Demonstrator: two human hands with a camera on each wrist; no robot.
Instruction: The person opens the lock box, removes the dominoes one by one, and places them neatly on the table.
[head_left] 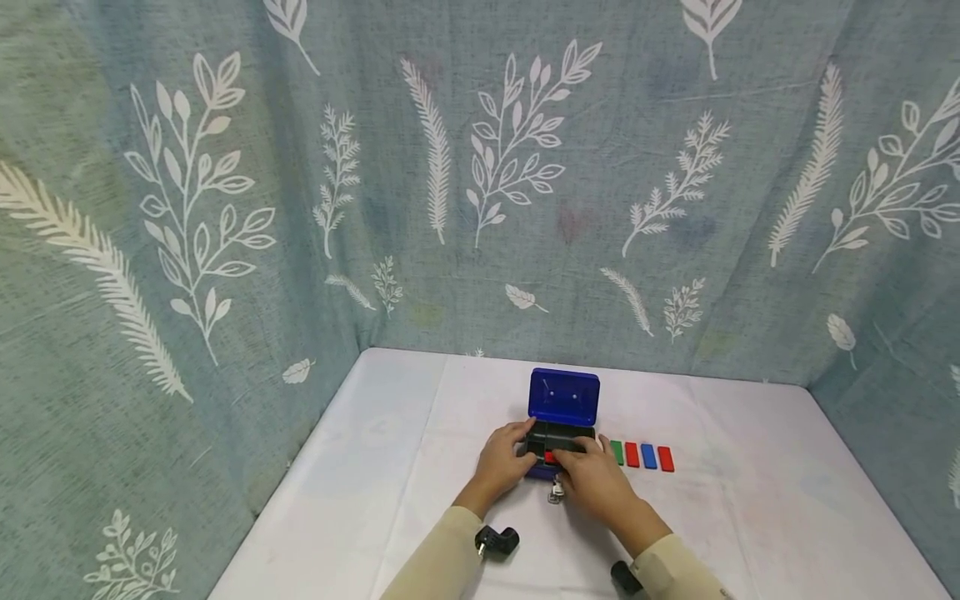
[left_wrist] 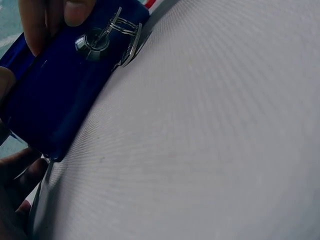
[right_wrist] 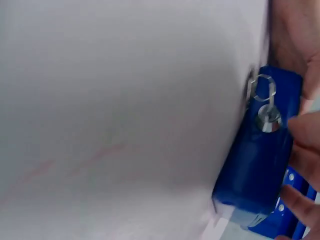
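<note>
A blue cash box (head_left: 564, 397) stands with its lid raised, and a black compartment tray (head_left: 566, 433) lies inside. My left hand (head_left: 501, 457) grips the box's left side, thumb towards the front and fingers towards the back. Over the tray's front right part, my right hand (head_left: 596, 482) reaches in with bent fingers. Beside its thumb a red piece (head_left: 550, 457) shows in a compartment, partly covered; whether the fingers pinch it is hidden. A key ring (left_wrist: 125, 26) hangs from the lock (left_wrist: 92, 44) on the box front.
Right of the box, a green tile (head_left: 617, 452), a red tile (head_left: 632, 454), a blue tile (head_left: 648, 456) and another red tile (head_left: 666, 459) lie in a row. All stand on a white-covered table (head_left: 420, 400), with a leaf-patterned curtain (head_left: 450, 275) around its back and sides.
</note>
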